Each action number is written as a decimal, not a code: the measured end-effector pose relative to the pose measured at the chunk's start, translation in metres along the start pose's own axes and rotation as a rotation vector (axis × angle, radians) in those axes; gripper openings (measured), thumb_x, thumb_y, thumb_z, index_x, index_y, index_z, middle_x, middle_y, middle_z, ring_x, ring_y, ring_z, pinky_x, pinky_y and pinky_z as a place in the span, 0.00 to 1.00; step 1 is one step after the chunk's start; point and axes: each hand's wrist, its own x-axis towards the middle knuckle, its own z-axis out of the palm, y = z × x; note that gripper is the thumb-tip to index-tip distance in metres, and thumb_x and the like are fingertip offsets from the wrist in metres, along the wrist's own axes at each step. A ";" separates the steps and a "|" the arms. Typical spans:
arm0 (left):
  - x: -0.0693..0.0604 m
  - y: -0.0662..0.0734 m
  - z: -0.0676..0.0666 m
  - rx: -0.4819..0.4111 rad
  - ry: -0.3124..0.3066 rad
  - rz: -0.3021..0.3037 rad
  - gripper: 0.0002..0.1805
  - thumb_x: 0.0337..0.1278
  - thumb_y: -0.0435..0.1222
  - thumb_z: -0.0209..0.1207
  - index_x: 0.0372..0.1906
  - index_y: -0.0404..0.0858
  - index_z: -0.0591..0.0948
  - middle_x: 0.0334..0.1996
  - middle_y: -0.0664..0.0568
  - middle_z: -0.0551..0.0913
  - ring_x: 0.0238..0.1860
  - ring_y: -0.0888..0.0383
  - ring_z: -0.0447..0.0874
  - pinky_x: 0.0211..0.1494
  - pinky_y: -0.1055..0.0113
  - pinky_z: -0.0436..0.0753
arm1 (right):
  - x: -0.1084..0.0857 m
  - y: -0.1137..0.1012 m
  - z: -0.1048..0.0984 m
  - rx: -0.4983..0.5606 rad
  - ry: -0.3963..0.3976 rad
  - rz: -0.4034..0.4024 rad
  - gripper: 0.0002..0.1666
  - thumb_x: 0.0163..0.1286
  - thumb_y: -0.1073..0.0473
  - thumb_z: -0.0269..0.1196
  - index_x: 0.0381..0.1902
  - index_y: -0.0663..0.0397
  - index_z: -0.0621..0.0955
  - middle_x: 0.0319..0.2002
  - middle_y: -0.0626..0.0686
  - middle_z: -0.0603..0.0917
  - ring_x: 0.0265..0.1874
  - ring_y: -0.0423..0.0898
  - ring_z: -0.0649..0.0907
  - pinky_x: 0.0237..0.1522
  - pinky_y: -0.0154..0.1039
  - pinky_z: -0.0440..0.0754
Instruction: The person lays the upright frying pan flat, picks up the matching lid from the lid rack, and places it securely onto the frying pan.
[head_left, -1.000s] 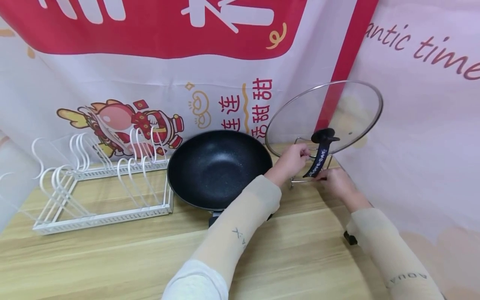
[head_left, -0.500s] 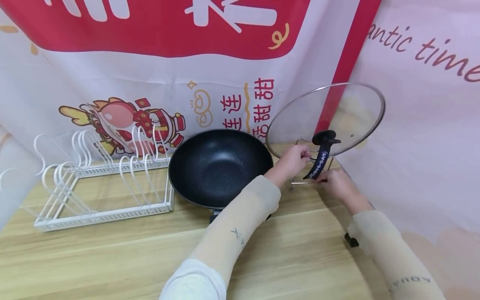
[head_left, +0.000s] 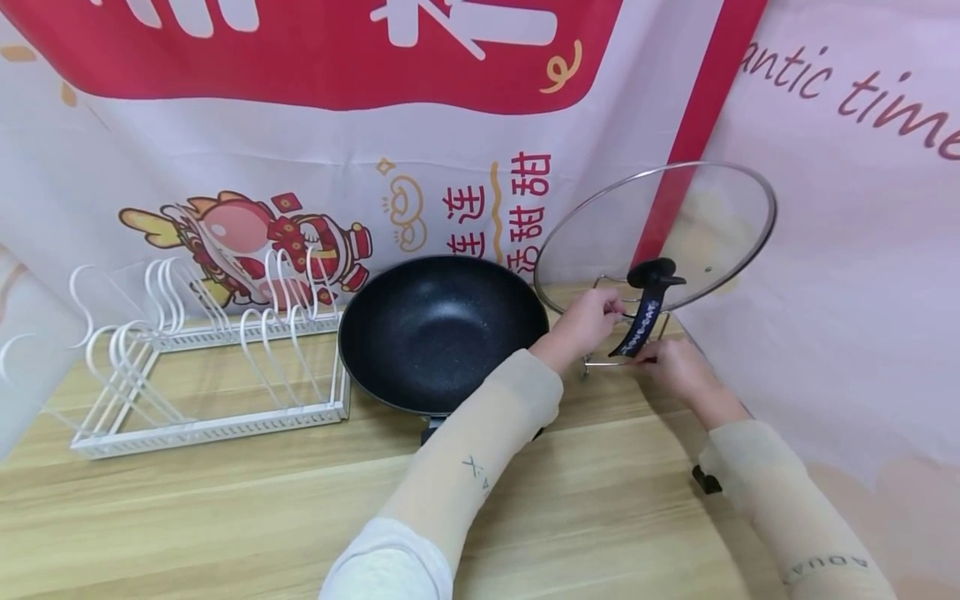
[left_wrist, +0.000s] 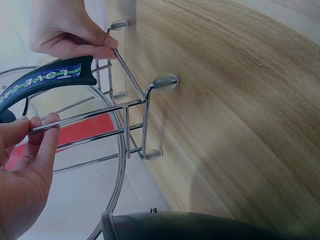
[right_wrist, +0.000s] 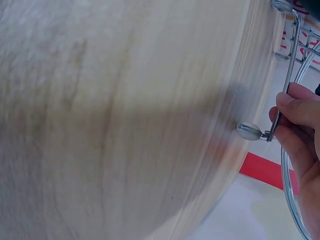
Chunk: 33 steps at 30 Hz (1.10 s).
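A metal wire stand [left_wrist: 86, 116] with clear feet stands at the table's right back and bears a tilted glass lid [head_left: 705, 225] with a black knob and handle strip [head_left: 640, 327]. My left hand [head_left: 588, 323] pinches one upper wire of the stand, thumb and fingers round it, as the left wrist view shows. With thumb and fingers, my right hand [head_left: 680, 371] pinches the stand's low front wire near its right corner; in the right wrist view this hand [right_wrist: 302, 135] is beside a clear foot [right_wrist: 248, 131].
A black wok [head_left: 442, 333] stands left of the stand, its handle partly behind my left sleeve. Further left is a white rack [head_left: 210, 432] with curved wires. A printed cloth [head_left: 300, 142] hangs behind. A small black object [head_left: 706, 480] lies by my right sleeve.
The head view has shifted slightly. Both hands keep their grips on the stand, and nothing has visibly moved on the table.
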 end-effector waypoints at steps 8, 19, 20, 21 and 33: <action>-0.001 -0.001 0.001 -0.004 0.003 -0.017 0.05 0.74 0.28 0.57 0.44 0.35 0.83 0.38 0.49 0.83 0.37 0.59 0.77 0.38 0.74 0.75 | -0.001 -0.002 0.001 -0.019 0.012 -0.012 0.03 0.61 0.68 0.73 0.29 0.63 0.88 0.31 0.59 0.89 0.33 0.60 0.88 0.40 0.56 0.85; -0.002 0.002 0.002 0.021 -0.015 -0.009 0.04 0.73 0.29 0.58 0.44 0.35 0.83 0.38 0.50 0.83 0.38 0.60 0.77 0.40 0.74 0.76 | -0.007 -0.001 0.002 -0.003 0.017 -0.029 0.02 0.60 0.69 0.73 0.29 0.62 0.89 0.29 0.56 0.90 0.30 0.56 0.87 0.34 0.53 0.85; -0.003 0.002 0.002 0.018 -0.016 -0.009 0.04 0.73 0.29 0.58 0.44 0.35 0.83 0.38 0.49 0.83 0.38 0.60 0.77 0.40 0.74 0.76 | -0.008 -0.001 0.002 -0.006 0.008 -0.023 0.02 0.61 0.68 0.73 0.29 0.62 0.89 0.30 0.57 0.90 0.30 0.57 0.88 0.35 0.53 0.85; -0.003 0.001 0.002 0.017 -0.017 -0.011 0.04 0.73 0.29 0.58 0.44 0.34 0.83 0.38 0.49 0.83 0.38 0.60 0.77 0.40 0.74 0.76 | -0.008 -0.002 0.002 -0.008 -0.002 -0.014 0.02 0.62 0.67 0.72 0.30 0.62 0.89 0.31 0.57 0.90 0.31 0.57 0.88 0.35 0.53 0.85; -0.002 0.002 0.002 0.004 -0.022 -0.006 0.04 0.73 0.29 0.58 0.43 0.35 0.83 0.39 0.49 0.83 0.39 0.60 0.78 0.40 0.74 0.76 | -0.010 -0.005 0.002 -0.015 0.036 -0.008 0.02 0.61 0.67 0.73 0.29 0.60 0.89 0.31 0.58 0.90 0.32 0.59 0.88 0.37 0.55 0.85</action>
